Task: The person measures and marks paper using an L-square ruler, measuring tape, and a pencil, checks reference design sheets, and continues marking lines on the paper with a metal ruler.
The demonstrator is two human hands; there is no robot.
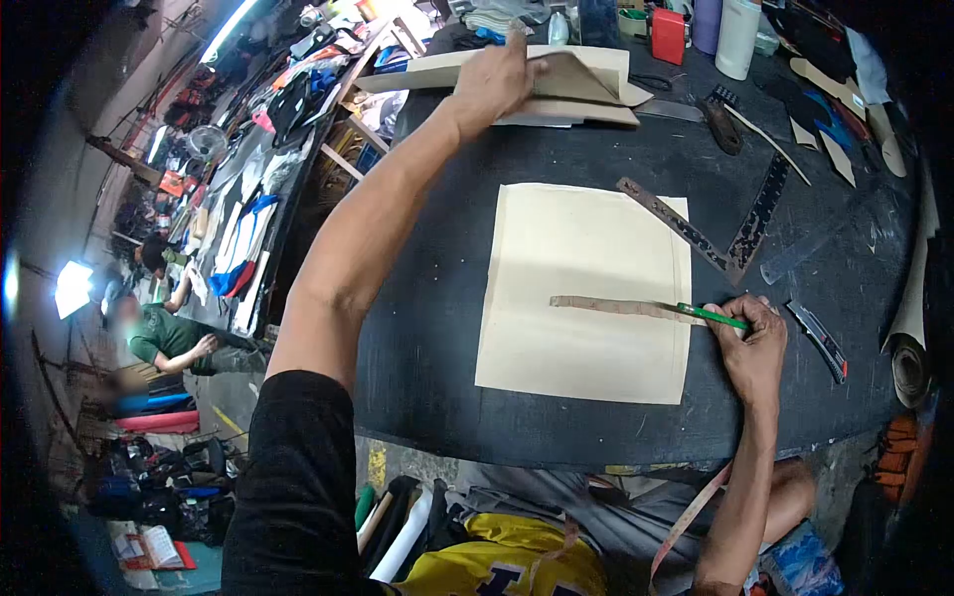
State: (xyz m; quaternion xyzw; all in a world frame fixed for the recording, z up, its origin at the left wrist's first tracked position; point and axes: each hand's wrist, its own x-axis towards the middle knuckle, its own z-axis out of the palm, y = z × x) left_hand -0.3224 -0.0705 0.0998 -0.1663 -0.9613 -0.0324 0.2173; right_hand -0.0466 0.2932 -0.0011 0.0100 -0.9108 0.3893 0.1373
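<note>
My left hand [497, 79] reaches to the far side of the table and grips a brown card sheet [571, 77] in a stack of folded cream and brown sheets. Close to the right edge of a cream paper sheet [581, 358], my right hand [752, 343] is closed on a green pencil [717, 316], its tip pointing left. A worn tape measure [606, 304] lies across that paper and runs toward my right hand. Whether these fingers also pinch the tape is hidden. More tape [701, 502] hangs below the table edge.
A metal square ruler [733, 260] overlaps the paper's upper right corner. Beside my right hand lies a utility knife [820, 343]. Scissors [651, 81], a wide blade [723, 127], a red container [667, 36] and a white bottle [737, 40] are farther back. People stand at the left.
</note>
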